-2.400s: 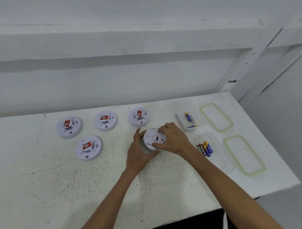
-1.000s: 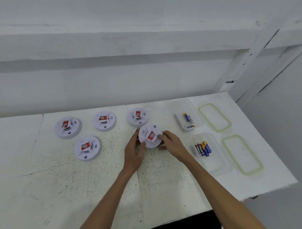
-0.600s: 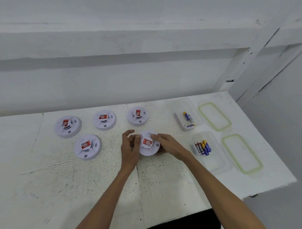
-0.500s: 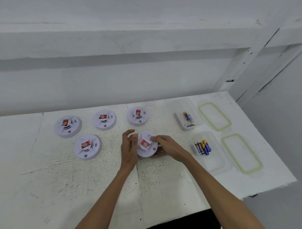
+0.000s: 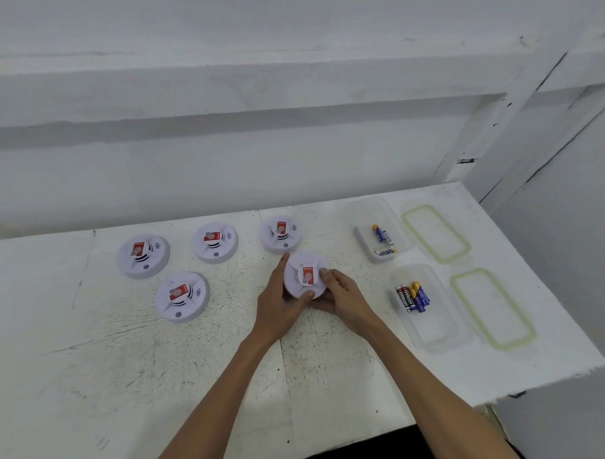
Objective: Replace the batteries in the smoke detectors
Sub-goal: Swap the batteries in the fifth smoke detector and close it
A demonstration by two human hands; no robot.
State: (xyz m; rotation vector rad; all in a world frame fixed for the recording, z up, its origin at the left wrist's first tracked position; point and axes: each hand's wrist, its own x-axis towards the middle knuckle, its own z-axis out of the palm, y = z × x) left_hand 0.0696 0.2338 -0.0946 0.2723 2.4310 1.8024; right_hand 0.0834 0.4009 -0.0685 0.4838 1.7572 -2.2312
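A round white smoke detector with a red sticker faces up at the middle of the table. My left hand grips its left and front rim, thumb curled on the front edge. My right hand holds its right side, thumb on top next to the sticker. Several other white detectors with red stickers lie face up: far centre, far left of centre, far left and nearer left. A clear tub holds several AA batteries. A second tub holds two batteries.
Two clear lids with green seals lie right of the tubs, one far, one near. The white table ends at a right edge beyond the lids. A white wall rises behind it.
The detector was back-side up between both hands; it has been turned over to show its red sticker, shifted slightly left, then set level in both hands at the table's middle.
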